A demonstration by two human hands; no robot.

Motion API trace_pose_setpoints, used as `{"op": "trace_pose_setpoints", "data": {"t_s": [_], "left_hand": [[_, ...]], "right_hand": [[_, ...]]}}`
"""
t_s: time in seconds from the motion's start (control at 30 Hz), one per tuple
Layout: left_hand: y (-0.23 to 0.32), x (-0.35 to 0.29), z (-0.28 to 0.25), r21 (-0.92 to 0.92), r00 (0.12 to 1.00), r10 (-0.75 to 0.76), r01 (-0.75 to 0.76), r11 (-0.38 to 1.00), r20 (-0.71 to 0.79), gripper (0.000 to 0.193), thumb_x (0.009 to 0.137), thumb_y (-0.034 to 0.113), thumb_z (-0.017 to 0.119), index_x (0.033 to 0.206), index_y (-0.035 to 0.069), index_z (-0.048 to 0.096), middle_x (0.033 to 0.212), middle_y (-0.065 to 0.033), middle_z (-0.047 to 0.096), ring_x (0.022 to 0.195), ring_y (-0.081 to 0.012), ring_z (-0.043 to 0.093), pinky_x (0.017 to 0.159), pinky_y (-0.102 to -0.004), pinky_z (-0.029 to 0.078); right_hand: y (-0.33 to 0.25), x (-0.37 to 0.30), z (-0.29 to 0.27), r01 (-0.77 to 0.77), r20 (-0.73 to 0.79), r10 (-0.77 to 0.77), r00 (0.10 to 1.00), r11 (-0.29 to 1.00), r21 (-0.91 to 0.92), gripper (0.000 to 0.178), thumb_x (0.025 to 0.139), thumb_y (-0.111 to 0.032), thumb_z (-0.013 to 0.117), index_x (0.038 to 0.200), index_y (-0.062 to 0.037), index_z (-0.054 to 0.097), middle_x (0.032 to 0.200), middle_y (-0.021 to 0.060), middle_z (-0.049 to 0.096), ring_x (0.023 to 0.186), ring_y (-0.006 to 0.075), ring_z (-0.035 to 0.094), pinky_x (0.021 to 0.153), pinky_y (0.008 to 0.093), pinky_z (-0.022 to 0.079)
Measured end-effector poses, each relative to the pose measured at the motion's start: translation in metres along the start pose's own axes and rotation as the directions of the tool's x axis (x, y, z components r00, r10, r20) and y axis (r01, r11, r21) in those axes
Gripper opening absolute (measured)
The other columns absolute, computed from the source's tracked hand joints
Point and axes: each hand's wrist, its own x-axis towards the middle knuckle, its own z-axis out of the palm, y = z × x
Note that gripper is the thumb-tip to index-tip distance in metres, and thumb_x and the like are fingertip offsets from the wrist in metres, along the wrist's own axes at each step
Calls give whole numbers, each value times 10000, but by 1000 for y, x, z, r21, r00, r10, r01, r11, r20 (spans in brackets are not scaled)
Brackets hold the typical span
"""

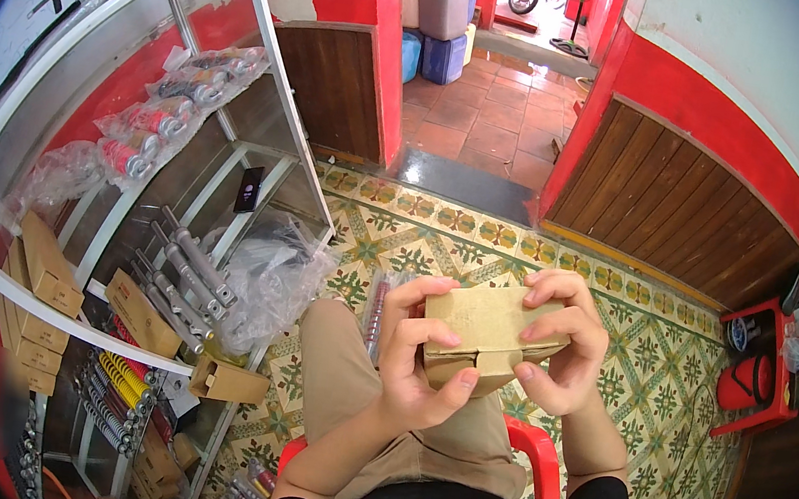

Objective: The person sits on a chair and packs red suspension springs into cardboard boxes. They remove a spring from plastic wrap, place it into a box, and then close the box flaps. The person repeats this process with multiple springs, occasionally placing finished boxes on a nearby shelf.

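Note:
A small brown cardboard box [479,321] is held up above my lap between both hands. My left hand [420,358] grips its left side, with fingers curled over the top edge and the thumb low on the front. On the right side, my right hand [563,347] holds it the same way, fingers over the top and thumb against the front corner. A flap edge with a small notch shows on the side toward me. The box's inside is hidden.
To the left stands a metal shelf [288,99] with bagged parts [149,121], cardboard boxes [44,268], shock absorbers [122,380] and a phone [248,189]. Plastic wrap [275,279] hangs over its edge. A red stool [767,369] stands right; jerrycans [444,13] sit beyond the doorway.

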Motion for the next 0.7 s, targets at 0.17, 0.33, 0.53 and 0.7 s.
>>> {"op": "trace_pose_setpoints", "data": {"t_s": [0.17,0.33,0.53,0.7], "left_hand": [[1,0,0,40,1000,6,-5,999,-9,337,782,176,744,991,73,501,1248,-228,441,1112,-325,500,944,-428,415],[-2,-6,2,54,1000,-1,3,999,-29,348,801,216,766,980,71,504,1246,-223,449,1115,-325,506,935,-433,429],[-13,-10,1,68,998,16,-11,998,-68,541,767,278,821,1121,65,473,1289,-209,424,1098,-303,514,919,-416,446],[-13,-24,1,-177,942,-333,322,930,-34,908,734,274,857,1397,54,277,1337,-154,415,1196,-263,491,1012,-379,411]], "right_hand": [[1,-2,7,35,-38,-37,999,998,-57,251,676,-171,740,873,-63,629,1028,146,567,1045,342,541,928,458,434],[9,-3,9,205,-55,-224,973,950,-236,204,735,-202,744,841,-68,633,978,134,600,988,360,585,832,445,488],[14,-2,17,233,-101,-272,957,928,-290,222,787,-242,760,811,-61,635,959,134,622,956,395,604,798,461,514],[9,-6,27,173,-152,-236,960,924,-340,270,864,-300,694,835,-60,575,957,138,614,972,423,589,833,518,497]]}}
